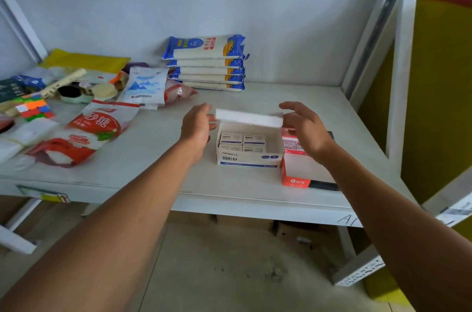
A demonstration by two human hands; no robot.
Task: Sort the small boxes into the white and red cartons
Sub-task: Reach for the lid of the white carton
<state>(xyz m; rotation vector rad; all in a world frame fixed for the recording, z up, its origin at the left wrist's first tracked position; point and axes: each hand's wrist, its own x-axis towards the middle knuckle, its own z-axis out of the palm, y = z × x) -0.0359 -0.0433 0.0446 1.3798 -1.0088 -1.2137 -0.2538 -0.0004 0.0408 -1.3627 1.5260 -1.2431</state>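
Note:
A white carton [249, 158] with blue print stands on the shelf, holding several small white boxes [242, 139]. Its lid [249, 118] is raised and looks blurred. My left hand [196, 126] is at the lid's left end and my right hand [306, 127] at its right end, fingers spread and touching the lid's edges. A red and white carton [297, 171] stands right beside the white one, partly behind my right wrist, with a small red and white box [291, 143] showing at its far end.
Stacked blue and white noodle packs [207, 64] lie at the back. Sugar bags [89, 133], a puzzle cube [33, 107], brushes and other clutter fill the left of the white shelf [153, 171]. A shelf post [393, 56] rises at the right.

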